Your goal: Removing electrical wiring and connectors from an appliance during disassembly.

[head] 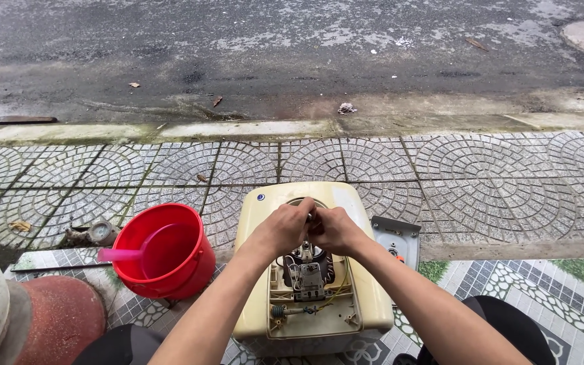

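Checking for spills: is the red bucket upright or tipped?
Upright: the red bucket stands on its base, mouth up, with a pink scoop resting inside.

The left hand and right hand close together over the opening of the cream appliance housing — whatever their fingers grip is hidden between them. The red bucket hides the pink scoop's bowl. At the bottom left edge, a red and white post is cut off.

Bare forearms, dark trousers
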